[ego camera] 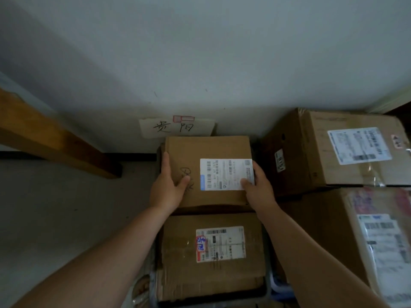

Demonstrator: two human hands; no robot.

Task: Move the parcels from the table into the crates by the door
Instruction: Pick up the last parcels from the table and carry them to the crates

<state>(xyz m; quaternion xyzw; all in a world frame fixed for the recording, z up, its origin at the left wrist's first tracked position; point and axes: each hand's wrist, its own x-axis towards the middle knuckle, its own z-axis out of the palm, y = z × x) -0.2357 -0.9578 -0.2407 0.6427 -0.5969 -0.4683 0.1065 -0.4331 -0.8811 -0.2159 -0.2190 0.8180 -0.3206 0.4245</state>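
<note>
Small brown cardboard parcel [200, 147] w/ a white shipping label [226, 174] is held low by the wall. It sits just beyond, and partly overlaps, the far edge of a larger creased cardboard parcel [178, 252] lying in a dark-rimmed crate [268, 285]. Left hand [165, 190] grasps its left edge, fingers [166, 162] down the side, thumb on top. Right hand [260, 187] grasps the right edge, thumb on the label. Can't tell if anything supports it underneath yet.

Risks, as I judge them:
- If it's let go while perched on the lower parcel's edge, it could tip or slide into the gap by the wall.
- The slot is tight, so the right hand could get pinched against the tall brown carton [295, 165] just beside it.
- Thumb pressure could scuff the label.

Writing:
- Held parcel: label has barcodes and a blue strip, print too blurred to read. Black marker scrawl on top, partly under the left thumb, unreadable.
- Lower parcel: its label shows a barcode and a red band w/ blue handwriting, unreadable.
- White paper sign [178, 127] on the wall: handwritten "贵阳", red outline box above.
- Tall carton: side sticker approx "0151", not sure. Top label blurred.
- Big box [333, 230] below it: labels blurred.
</note>
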